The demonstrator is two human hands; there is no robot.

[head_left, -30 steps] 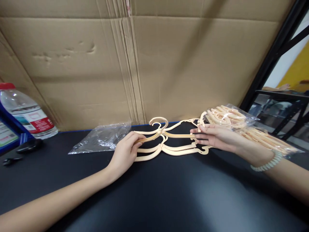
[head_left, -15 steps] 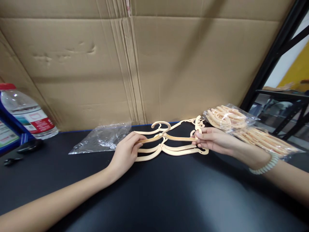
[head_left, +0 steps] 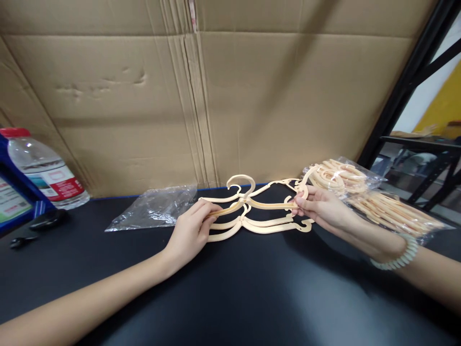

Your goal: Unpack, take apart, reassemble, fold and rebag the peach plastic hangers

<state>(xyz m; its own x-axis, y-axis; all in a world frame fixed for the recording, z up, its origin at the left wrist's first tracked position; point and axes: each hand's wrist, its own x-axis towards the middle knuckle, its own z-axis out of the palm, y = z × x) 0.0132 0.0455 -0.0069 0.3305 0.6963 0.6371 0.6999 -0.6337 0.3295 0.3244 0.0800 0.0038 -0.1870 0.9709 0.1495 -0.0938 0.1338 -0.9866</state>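
Note:
A cream plastic clothes hanger (head_left: 267, 205) is held between both hands, its hook standing up in the middle. My left hand (head_left: 190, 226) pinches the left arm of this hanger, thumb in front. At the other end, my right hand (head_left: 317, 206) has its fingers closed on the hanger's right tip, where a curved cream piece (head_left: 308, 179) sticks up from the fingertips. Whether that piece is joined to the hanger, I cannot tell. Behind and below the held one lie several more cream hangers (head_left: 223, 236) on the black table (head_left: 230, 293).
Two clear bags of cream hanger parts (head_left: 396, 211) lie at the right. A crumpled clear plastic bag (head_left: 151, 209) is left of the hangers. Farther left stand a large water bottle (head_left: 54, 173) and a blue container (head_left: 10, 192). A cardboard wall (head_left: 288, 105) rises behind.
My right hand has turned slightly, and the curved piece in its fingers now leans right instead of standing upright. The held hanger's hook has tipped up a little.

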